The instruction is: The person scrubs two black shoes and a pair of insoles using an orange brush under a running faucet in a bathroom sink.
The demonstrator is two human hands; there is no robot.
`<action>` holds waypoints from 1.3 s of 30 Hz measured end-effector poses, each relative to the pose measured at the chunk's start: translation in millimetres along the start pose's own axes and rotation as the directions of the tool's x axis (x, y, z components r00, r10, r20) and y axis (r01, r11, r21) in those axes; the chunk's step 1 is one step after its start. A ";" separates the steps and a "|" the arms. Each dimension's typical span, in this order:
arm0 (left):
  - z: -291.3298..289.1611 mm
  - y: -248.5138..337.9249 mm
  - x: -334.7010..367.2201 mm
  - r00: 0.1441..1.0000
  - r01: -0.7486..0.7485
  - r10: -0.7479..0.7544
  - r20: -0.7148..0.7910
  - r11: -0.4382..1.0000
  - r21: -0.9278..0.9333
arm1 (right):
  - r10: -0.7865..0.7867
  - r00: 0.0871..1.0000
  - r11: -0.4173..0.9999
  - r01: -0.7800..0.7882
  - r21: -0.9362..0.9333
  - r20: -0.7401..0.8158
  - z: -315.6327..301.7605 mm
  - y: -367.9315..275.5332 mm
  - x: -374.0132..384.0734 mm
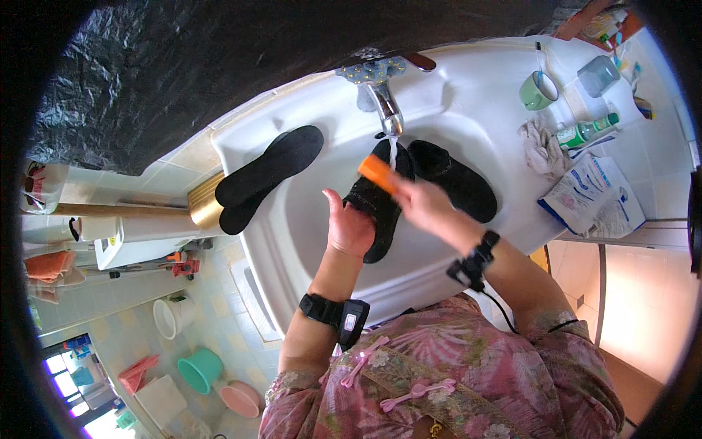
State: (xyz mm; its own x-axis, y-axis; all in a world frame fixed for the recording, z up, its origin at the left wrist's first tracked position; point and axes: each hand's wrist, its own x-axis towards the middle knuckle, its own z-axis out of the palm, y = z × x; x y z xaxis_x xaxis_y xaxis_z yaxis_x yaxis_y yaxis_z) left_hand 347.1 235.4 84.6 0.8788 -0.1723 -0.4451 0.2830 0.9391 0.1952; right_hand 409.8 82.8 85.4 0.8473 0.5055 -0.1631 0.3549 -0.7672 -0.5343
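Over the white sink (307,278), my left hand (351,230) supports a black shoe (382,227); its thumb sticks out and its other fingers are hidden in or behind the shoe. My right hand (424,208) grips an orange brush (378,173), slightly blurred, against the shoe's upper part. A stream of water runs from the metal tap (387,111) onto this shoe. To the right, a second black shoe (462,184) lies in the basin. Two black insoles (281,164) overlap on the sink's left rim.
On the right ledge are a green mug (539,91), a crumpled cloth (542,148), a green bottle (586,132) and a white-and-blue bag (594,197). Black plastic sheeting (183,80) spans the back. Buckets and basins (200,370) stand on the floor at lower left.
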 end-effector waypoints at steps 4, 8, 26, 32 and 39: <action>5.9 -3.7 -3.3 1.000 0.007 -0.008 0.026 0.999 0.031 | 0.007 0.995 1.000 -0.005 0.020 -0.096 -13.6 1.3 10.6; 3.6 5.5 -0.6 0.985 -0.009 0.018 -0.169 0.999 0.053 | -0.188 0.970 0.886 0.236 0.400 -0.154 18.2 -15.6 -35.8; -40.9 -18.0 -7.1 0.965 -0.121 0.254 0.060 0.234 0.965 | 0.058 0.998 0.998 -0.058 -0.011 -0.015 -7.0 21.8 7.1; -64.1 -19.0 -12.3 0.922 -0.142 0.349 0.167 -0.096 0.985 | 0.117 0.965 0.978 -0.153 0.145 0.233 9.5 5.0 -10.3; -29.0 -19.7 -11.8 0.947 0.284 0.219 -0.235 -0.225 0.932 | 0.058 0.991 0.944 -0.093 0.318 0.118 17.7 5.1 -10.8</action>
State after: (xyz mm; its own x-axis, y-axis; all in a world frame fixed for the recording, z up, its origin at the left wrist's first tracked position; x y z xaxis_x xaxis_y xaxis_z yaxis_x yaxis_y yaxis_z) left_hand 320.1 227.5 60.7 0.8037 0.1126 -0.5843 0.5438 -0.5377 0.6443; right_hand 395.4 80.4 69.7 0.8139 0.5031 -0.2906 0.1303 -0.6455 -0.7526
